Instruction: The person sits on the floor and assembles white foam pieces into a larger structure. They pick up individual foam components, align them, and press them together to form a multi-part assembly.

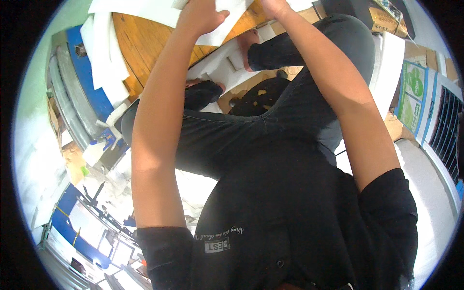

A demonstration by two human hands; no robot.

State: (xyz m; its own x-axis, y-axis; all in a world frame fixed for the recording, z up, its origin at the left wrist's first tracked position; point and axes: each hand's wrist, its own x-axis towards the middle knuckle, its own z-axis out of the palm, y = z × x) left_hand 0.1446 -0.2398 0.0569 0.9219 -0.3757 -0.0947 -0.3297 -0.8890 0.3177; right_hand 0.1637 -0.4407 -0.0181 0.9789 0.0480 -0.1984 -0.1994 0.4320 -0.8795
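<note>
At the upper edge of the head view my left hand (203,18) rests over a thin white sheet (150,10), its thumb pointing right. The other fingers are cut off or hidden, so a grip on the sheet cannot be made out. My right hand (275,7) is at the top, right of the left one, mostly beyond the picture's edge. It is above or near the edge of a wooden tabletop (145,46); whether it holds anything is not visible. More white sheets (102,53) hang over the tabletop's left side.
My legs in dark trousers (333,48) are bent beneath the table's near edge. On the right are a gold-coloured electronic box (386,23) with cables and a green-and-white carton (413,94). Grey wrapped rolls (72,92) and a blue panel (83,58) lie left.
</note>
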